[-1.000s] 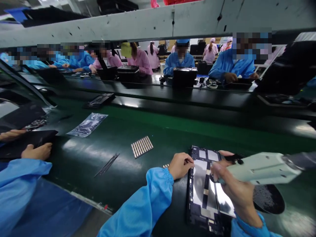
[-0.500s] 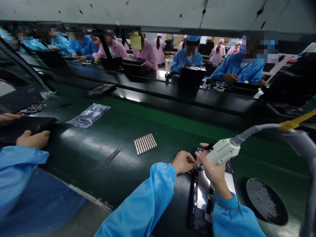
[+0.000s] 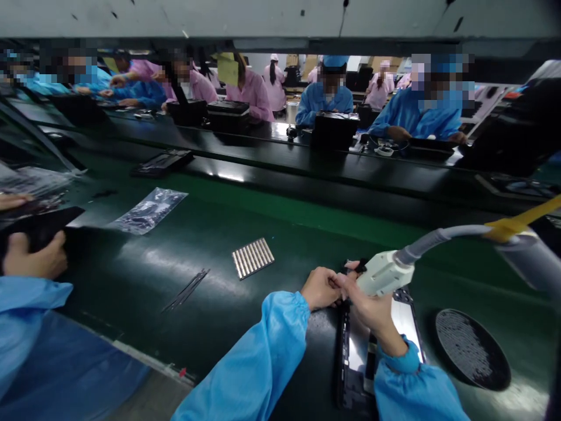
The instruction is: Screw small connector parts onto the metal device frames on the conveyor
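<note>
My right hand (image 3: 372, 307) is wrapped round a white electric screwdriver (image 3: 383, 273), with a grey ribbed cable running from its back. Its tip is hidden behind my fingers. Beneath lies a flat black-framed device (image 3: 344, 374), with shiny silver panels inside. My left hand (image 3: 322, 288) is closed in a pinch at the device's upper left edge, its fingertips meeting those of my right hand. What the left fingers hold is too small and covered to make out. To the right of the device is a round black dish (image 3: 499, 374) with many tiny silver pieces, probably screws.
A block of light metallic strips (image 3: 253, 258) and several thin dark strips (image 3: 186, 290) lie left of my hands. Farther off are a clear plastic bag (image 3: 151, 210) and a black part (image 3: 162, 162). A co-worker's hand (image 3: 37, 257) grips a black panel at left. A yellow strap (image 3: 526, 219) holds the cable.
My right hand and the screwdriver have shifted slightly left, closing up against my left fingertips. The co-worker's hands at left have moved with the black panel. The view has turned a little.
</note>
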`<action>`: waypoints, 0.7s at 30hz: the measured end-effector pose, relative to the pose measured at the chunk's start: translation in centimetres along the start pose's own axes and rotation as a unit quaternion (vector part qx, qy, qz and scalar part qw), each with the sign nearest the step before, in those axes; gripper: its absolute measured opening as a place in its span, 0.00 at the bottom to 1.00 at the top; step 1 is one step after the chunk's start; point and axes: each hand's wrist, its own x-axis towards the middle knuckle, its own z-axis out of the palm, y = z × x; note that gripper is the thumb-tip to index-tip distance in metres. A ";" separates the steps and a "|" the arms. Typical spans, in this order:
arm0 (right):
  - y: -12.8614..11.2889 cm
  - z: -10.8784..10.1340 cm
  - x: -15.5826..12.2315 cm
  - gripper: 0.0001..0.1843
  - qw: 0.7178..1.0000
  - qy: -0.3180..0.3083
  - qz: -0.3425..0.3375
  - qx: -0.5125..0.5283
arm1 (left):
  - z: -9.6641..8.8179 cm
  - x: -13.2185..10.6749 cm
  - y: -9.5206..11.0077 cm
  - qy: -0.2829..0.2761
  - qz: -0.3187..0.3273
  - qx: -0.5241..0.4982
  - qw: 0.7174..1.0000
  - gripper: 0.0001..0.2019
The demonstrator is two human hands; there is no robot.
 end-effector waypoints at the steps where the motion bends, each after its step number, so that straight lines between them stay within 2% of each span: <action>1: 0.0 0.1 -0.2 0.13 1.000 0.000 0.002 -0.007 | -0.1 0.0 0.0 0.002 0.006 0.003 1.000 0.04; 8: -0.4 1.5 -0.3 0.12 1.000 0.027 -0.003 0.010 | -0.6 -0.3 0.0 -0.003 0.051 0.032 0.998 0.08; 11: -1.6 0.7 -0.2 0.18 0.997 0.068 -0.007 0.040 | -0.7 -0.3 0.5 -0.007 0.051 0.044 0.998 0.10; 13: -2.6 -1.5 -0.4 0.21 0.995 0.087 -0.023 0.052 | -0.6 -1.1 1.3 0.022 0.067 0.058 0.996 0.12; 15: -3.3 -4.8 -0.9 0.20 0.993 0.104 -0.032 0.048 | -0.3 -3.1 2.7 0.062 0.104 0.072 0.990 0.12; 17: -3.4 -8.9 -1.5 0.16 0.988 0.149 -0.036 0.033 | 0.0 -6.6 4.1 0.064 0.141 0.080 0.985 0.11; 19: -2.7 -12.7 -1.9 0.13 0.976 0.209 -0.048 0.033 | 0.4 -11.0 5.0 0.004 0.175 0.075 0.982 0.09; 20: -2.1 -14.3 -2.0 0.13 0.969 0.237 -0.053 0.034 | 0.6 -13.2 5.3 0.015 0.211 0.050 0.976 0.09; 21: -1.5 -15.6 -2.0 0.13 0.963 0.261 -0.057 0.034 | 0.8 -15.3 5.3 0.050 0.246 0.022 0.968 0.11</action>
